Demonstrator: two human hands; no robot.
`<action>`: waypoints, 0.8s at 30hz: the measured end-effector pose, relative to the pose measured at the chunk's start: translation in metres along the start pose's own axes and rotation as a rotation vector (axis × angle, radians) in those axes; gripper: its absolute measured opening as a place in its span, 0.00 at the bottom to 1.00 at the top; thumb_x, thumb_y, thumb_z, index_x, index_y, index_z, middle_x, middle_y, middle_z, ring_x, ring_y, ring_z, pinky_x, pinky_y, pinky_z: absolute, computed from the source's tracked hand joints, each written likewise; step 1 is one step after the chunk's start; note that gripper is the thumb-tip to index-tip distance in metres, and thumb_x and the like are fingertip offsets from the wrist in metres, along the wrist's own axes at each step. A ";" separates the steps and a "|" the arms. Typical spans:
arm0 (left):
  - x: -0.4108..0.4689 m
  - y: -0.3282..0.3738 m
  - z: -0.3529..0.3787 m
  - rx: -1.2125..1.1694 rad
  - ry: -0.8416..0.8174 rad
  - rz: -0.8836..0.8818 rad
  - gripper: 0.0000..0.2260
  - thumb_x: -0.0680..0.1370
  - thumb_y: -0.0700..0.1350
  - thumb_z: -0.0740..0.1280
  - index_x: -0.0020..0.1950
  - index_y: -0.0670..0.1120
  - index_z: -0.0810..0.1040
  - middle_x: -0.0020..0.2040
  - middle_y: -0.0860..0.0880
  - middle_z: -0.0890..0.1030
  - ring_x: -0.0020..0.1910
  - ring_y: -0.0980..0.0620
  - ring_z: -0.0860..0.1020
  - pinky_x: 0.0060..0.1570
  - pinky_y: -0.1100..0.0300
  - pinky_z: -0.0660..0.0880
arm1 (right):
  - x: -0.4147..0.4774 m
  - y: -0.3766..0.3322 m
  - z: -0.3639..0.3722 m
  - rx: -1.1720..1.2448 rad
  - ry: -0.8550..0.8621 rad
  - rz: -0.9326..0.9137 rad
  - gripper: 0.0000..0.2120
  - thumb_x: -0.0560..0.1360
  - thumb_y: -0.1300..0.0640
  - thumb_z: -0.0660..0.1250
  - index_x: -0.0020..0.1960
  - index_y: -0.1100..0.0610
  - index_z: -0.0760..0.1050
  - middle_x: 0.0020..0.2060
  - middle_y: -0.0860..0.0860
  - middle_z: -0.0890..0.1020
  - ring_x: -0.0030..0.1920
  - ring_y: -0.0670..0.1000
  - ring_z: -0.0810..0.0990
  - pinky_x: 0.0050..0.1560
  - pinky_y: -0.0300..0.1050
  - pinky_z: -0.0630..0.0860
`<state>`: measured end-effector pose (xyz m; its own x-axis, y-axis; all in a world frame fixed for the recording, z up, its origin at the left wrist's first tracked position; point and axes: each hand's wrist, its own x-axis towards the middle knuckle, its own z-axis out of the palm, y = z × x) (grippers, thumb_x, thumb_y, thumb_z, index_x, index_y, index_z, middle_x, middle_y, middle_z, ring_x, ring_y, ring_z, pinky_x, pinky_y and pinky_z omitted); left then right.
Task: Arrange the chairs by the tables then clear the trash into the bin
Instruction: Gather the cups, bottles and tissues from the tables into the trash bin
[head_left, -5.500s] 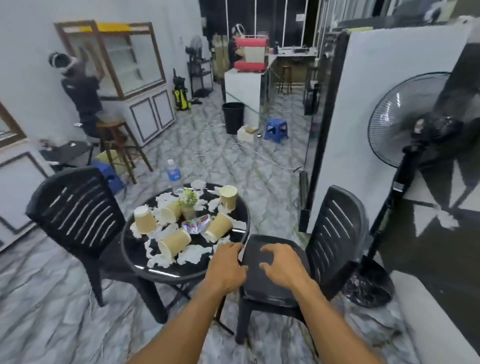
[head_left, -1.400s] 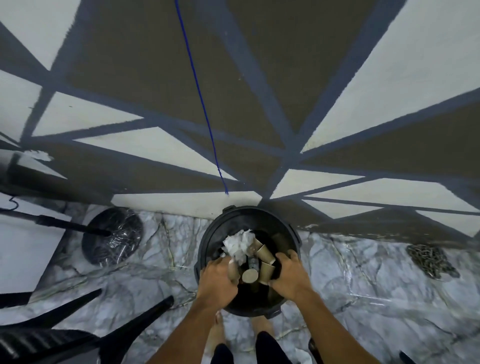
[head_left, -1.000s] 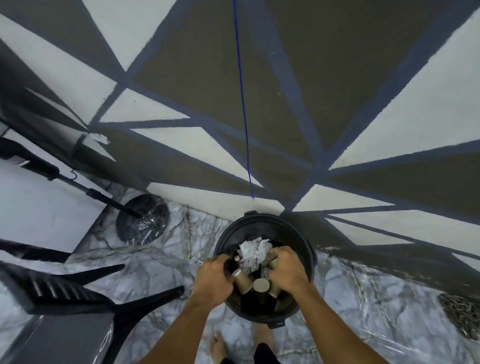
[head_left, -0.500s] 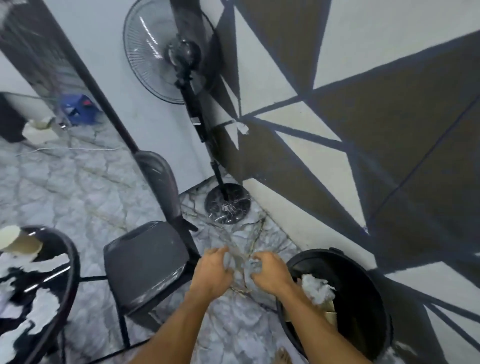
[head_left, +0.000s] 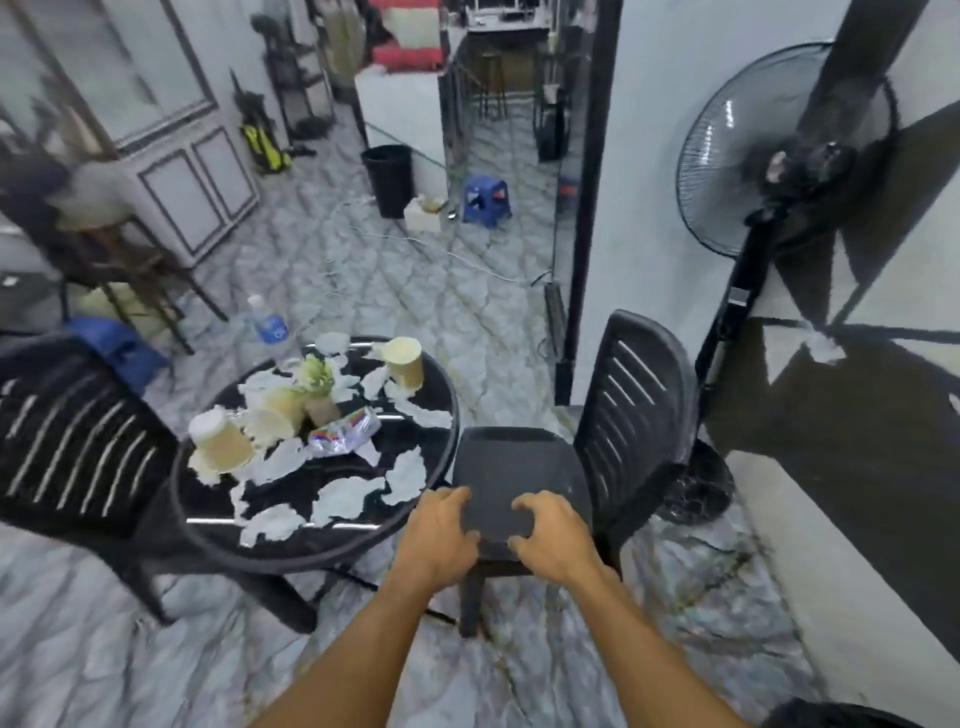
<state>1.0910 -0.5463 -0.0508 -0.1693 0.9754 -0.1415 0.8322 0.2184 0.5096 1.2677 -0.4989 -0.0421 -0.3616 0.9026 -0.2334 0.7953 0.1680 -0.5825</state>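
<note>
Much of what we see is veined grey marble floor (head_left: 130, 665), where the left chair (head_left: 78, 441) and the right chair (head_left: 514, 462), both black slat-backed plastic, flank the round glossy black table (head_left: 291, 486) strewn with tan paper cups (head_left: 223, 444), torn white tissue scraps (head_left: 343, 501) and a crinkled foil wrapper (head_left: 340, 434). Our left hand (head_left: 441, 535) and right hand (head_left: 553, 535) hang at the right chair's matte seat edge, fingers loosely curled and empty. Half a second ago they were beside the bin (head_left: 836, 719), now only a dark rim at lower right, and the table bears fewer cups than at first.
</note>
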 end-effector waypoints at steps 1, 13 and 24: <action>0.000 -0.013 -0.010 -0.004 0.016 -0.036 0.25 0.73 0.50 0.66 0.70 0.48 0.73 0.66 0.48 0.75 0.68 0.45 0.70 0.67 0.51 0.69 | 0.010 -0.013 0.007 -0.018 -0.027 -0.030 0.25 0.73 0.52 0.71 0.69 0.53 0.73 0.64 0.50 0.74 0.67 0.52 0.70 0.65 0.47 0.71; 0.056 -0.112 -0.079 -0.066 0.210 -0.361 0.24 0.75 0.48 0.68 0.70 0.49 0.71 0.68 0.51 0.74 0.70 0.50 0.67 0.68 0.55 0.66 | 0.160 -0.123 0.053 -0.044 -0.217 -0.319 0.28 0.72 0.55 0.70 0.71 0.52 0.70 0.68 0.50 0.71 0.69 0.52 0.69 0.67 0.46 0.69; 0.155 -0.142 -0.136 -0.082 0.296 -0.485 0.22 0.74 0.46 0.67 0.69 0.50 0.73 0.63 0.48 0.76 0.65 0.47 0.70 0.60 0.54 0.71 | 0.305 -0.180 0.038 -0.053 -0.123 -0.438 0.32 0.72 0.53 0.73 0.73 0.55 0.68 0.69 0.51 0.70 0.71 0.52 0.65 0.70 0.47 0.66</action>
<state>0.8743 -0.4218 -0.0297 -0.6716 0.7279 -0.1381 0.5809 0.6331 0.5115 0.9956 -0.2688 -0.0376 -0.7220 0.6887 -0.0664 0.5772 0.5467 -0.6066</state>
